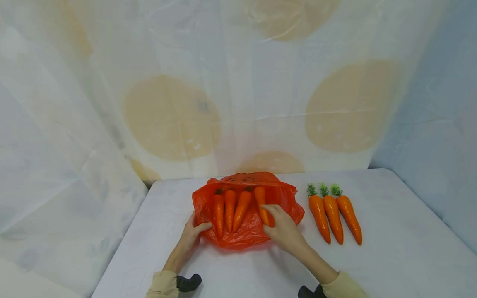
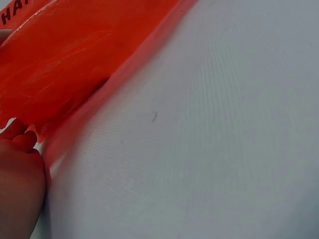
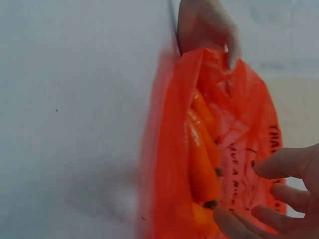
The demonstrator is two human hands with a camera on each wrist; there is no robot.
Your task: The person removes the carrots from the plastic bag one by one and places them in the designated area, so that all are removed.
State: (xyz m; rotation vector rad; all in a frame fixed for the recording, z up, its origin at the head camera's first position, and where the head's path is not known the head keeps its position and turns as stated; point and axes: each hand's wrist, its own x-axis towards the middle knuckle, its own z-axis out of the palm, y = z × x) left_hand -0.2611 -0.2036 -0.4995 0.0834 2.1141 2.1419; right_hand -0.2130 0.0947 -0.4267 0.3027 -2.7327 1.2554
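A red plastic bag (image 1: 238,242) lies on the table with its mouth held wide towards me, and several carrots (image 1: 242,210) rest inside it side by side. My left hand (image 1: 193,232) grips the bag's left edge, thumb on the inside and fingers behind the plastic. At the bag's right part, my right hand (image 1: 285,231) is over the rightmost carrot (image 1: 261,198), hiding some of it. The right wrist view shows the fingers of this hand (image 3: 286,196) spread apart, with nothing between them. In the left wrist view the bag (image 2: 75,55) hides most fingers.
Three carrots with leafy green tops, the middle one (image 1: 333,219) among them, lie on the white table (image 1: 402,256) right of the bag. A spotted pale sheet (image 1: 261,95) hangs behind the table, and more sheeting stands at both sides.
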